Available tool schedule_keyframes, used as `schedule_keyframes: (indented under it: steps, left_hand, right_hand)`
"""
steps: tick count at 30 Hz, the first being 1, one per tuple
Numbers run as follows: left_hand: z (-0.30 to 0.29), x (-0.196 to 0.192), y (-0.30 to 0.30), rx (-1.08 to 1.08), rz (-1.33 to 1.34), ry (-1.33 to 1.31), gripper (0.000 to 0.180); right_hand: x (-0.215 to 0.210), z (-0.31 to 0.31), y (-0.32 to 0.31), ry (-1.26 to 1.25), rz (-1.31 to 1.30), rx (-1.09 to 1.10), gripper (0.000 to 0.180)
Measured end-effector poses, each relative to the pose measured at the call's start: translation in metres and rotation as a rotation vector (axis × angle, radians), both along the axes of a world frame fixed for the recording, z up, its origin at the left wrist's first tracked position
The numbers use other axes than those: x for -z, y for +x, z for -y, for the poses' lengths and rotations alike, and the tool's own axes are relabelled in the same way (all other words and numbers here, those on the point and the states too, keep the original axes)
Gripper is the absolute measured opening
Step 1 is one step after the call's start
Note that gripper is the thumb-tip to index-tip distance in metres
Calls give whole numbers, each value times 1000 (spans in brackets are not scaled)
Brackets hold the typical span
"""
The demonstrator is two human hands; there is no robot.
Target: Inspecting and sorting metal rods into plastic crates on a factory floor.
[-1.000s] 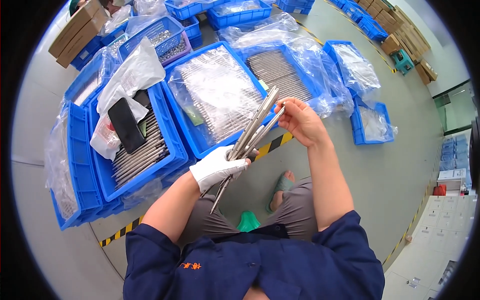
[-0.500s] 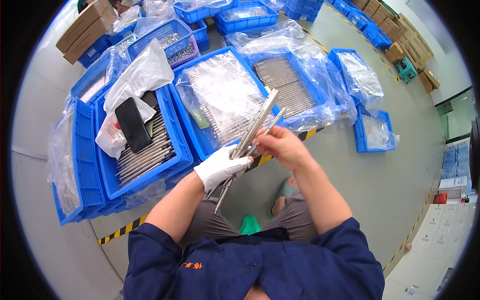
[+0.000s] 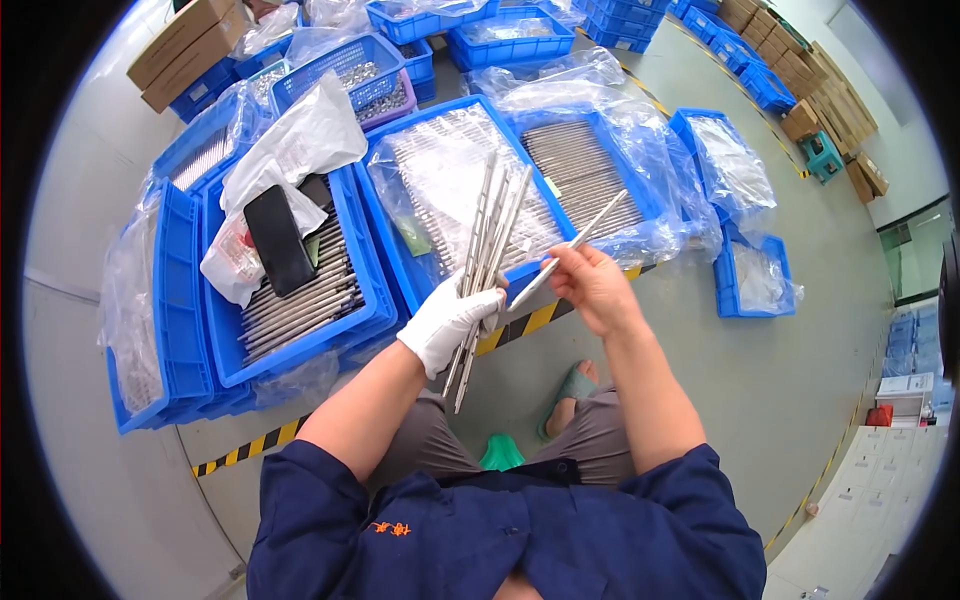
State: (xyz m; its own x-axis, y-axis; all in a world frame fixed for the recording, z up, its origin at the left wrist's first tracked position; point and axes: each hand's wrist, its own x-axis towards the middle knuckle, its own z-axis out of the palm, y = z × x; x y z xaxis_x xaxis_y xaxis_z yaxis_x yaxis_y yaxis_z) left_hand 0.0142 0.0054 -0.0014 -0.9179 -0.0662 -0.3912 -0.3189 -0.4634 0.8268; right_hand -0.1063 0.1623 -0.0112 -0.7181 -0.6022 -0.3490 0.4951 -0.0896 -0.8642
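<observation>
Head view: a bundle of metal rods (image 3: 490, 262) is gripped in the white-gloved left hand (image 3: 440, 325), fingers wrapped round it; a single rod (image 3: 600, 217) is pinched, slanting, by the bare right hand (image 3: 597, 288), just right of the bundle. Farther left, a black phone (image 3: 279, 243) is held by a blue crate (image 3: 374, 270) with more rods.

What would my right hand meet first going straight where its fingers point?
Your right hand would probably meet the metal rods in your left hand; depth is unclear, so perhaps the blue crate beyond.
</observation>
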Motion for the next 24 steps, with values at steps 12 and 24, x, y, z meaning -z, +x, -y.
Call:
schedule_keyframes:
  steps: [12, 24]
  left_hand:
    - [12, 2, -5, 9, -121, -116, 38]
    - [25, -4, -9, -75, -49, -116, 30]
  right_hand:
    - [-6, 17, 60, 22, 397, -650, 17]
    - [-28, 3, 43, -22, 23, -699, 10]
